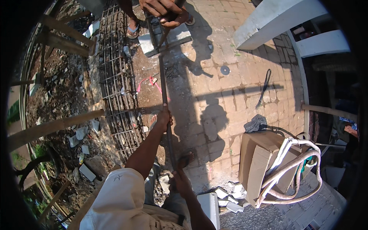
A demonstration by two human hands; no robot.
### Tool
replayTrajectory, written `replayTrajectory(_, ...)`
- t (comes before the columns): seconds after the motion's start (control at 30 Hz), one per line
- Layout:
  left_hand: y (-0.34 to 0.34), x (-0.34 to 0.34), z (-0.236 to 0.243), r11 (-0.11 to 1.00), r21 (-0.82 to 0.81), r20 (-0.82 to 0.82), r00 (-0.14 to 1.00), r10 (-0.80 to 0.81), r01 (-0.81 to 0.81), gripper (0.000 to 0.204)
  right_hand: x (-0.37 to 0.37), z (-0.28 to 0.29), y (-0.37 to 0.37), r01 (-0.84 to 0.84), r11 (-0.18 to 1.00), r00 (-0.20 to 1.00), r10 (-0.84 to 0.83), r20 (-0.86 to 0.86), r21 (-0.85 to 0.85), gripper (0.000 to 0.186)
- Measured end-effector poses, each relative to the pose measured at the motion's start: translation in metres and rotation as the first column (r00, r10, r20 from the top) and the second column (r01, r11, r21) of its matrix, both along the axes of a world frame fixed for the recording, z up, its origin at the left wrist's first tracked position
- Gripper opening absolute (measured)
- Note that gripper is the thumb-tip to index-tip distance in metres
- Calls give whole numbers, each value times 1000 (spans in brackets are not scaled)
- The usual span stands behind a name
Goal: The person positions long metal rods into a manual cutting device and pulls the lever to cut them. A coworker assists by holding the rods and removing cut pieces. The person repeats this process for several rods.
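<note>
Both my left hand (165,119) and right hand (179,180) grip the long dark steel rod (164,88) firmly, best kept level while a co-worker's hands (163,9) steady its far end.

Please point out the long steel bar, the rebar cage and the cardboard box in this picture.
long steel bar (163,90): head view, mid-shaft between the person's left hand and the co-worker's hands.
rebar cage (117,82): head view, middle of its grid, left of the bar.
cardboard box (257,153): head view, its sunlit front face.

co-worker's body cut off above hands (163,10), rod (165,92) end hidden under them
</note>
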State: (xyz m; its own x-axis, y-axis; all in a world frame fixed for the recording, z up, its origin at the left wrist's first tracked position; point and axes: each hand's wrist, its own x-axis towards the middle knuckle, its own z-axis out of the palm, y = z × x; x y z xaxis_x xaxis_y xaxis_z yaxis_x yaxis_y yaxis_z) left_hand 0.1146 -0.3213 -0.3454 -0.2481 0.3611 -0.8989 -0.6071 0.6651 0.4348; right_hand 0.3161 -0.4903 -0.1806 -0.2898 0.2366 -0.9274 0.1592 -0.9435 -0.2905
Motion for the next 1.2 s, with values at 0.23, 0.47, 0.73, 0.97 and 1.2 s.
replayTrajectory(0.23, 8, 13, -11, 997, 25, 66, 995, 70, -72, 54, 29, -11, 18, -60, 992, 998, 63, -27, 107, 25)
replayTrajectory(0.47, 10, 4, -15, 997, 39, 57, 996, 68, -70, 53, 21, 1, 34, -81, 986, 997, 78, 27, 144, 23)
replayTrajectory(0.73, 14, 7, -23, 994, 47, 185, 979, 89, -99, 60, 25, -7, 34, -410, 850, 894, 303, 331, 330, 29)
replayTrajectory(0.97, 20, 9, -34, 981, 11, 287, 940, 182, -193, 65, 31, -13, 45, -599, 683, 765, 335, 551, 417, 26)
replayTrajectory(1.2, 22, 11, -37, 978, 48, 369, 913, 173, -204, 69, 27, -20, 39, -619, 626, 746, 278, 606, 475, 26)
